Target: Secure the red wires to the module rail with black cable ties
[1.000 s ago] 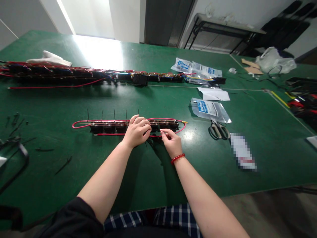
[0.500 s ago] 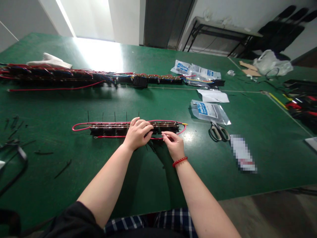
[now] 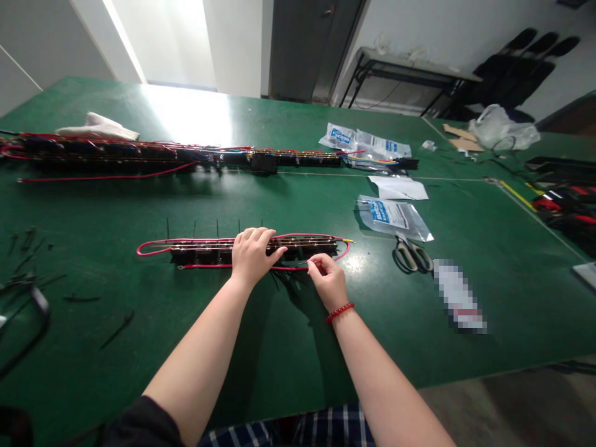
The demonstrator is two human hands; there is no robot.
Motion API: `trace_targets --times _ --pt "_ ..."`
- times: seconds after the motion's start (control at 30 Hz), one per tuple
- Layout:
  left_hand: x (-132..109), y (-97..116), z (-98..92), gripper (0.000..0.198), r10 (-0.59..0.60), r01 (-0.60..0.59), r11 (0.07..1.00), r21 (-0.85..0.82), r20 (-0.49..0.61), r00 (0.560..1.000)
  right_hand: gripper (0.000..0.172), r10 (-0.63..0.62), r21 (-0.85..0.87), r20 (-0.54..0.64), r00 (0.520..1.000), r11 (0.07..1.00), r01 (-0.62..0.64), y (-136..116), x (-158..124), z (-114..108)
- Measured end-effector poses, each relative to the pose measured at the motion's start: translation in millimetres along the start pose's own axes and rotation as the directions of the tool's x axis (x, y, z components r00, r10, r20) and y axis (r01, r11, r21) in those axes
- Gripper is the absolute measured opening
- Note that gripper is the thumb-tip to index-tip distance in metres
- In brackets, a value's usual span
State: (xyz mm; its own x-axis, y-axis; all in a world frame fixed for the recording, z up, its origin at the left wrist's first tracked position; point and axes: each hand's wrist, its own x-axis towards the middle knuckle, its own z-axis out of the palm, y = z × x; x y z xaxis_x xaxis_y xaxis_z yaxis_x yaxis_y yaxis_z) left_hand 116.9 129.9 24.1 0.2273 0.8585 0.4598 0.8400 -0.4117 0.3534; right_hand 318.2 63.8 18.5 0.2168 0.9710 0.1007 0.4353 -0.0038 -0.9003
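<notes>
A long black module strip with metal contacts along its top lies across the table before me. A red cable loops around it, ending in a ring lug at the left. Thin black cable ties stick up along its far edge. My left hand grips the strip near its middle, fingers over the top and thumb apart. At the strip's near right side, my right hand pinches what looks like a thin strand close to the red cable; its kind is hard to make out. Several black ties lie between the hands.
Scissors and a labelled plastic bag lie to the right, beside a blurred-out item. Across the back runs a longer wired assembly, with a white cloth behind it. Loose black ties are scattered at left.
My left hand has shifted slightly left along the strip and its thumb now spreads outward. My right fingertips have drawn a little away from the strip. The whole view has moved slightly.
</notes>
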Motion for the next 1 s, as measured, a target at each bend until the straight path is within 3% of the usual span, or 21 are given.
trace_targets --times 0.2,0.57,0.73,1.0 --pt "0.4 -1.1 -0.6 0.042 0.029 -0.031 0.999 0.041 0.058 0.998 0.018 -0.010 -0.011 0.009 1.000 1.000 0.010 3.2 0.2 0.0" --pt "0.2 -2.1 2.3 0.026 0.131 -0.132 0.989 0.063 0.013 0.991 0.018 -0.005 0.033 0.018 1.000 0.999 0.005 3.9 0.5 -0.6" --pt "3.0 -1.0 -2.3 0.026 0.165 -0.168 0.986 0.020 0.093 0.982 0.018 0.015 0.087 0.025 1.000 0.996 -0.017 1.6 0.5 -3.6" --pt "3.2 -1.2 -1.9 0.027 0.136 -0.138 0.990 0.016 0.102 0.986 0.019 0.021 0.088 -0.025 0.999 0.996 -0.019 2.3 -1.5 -4.0"
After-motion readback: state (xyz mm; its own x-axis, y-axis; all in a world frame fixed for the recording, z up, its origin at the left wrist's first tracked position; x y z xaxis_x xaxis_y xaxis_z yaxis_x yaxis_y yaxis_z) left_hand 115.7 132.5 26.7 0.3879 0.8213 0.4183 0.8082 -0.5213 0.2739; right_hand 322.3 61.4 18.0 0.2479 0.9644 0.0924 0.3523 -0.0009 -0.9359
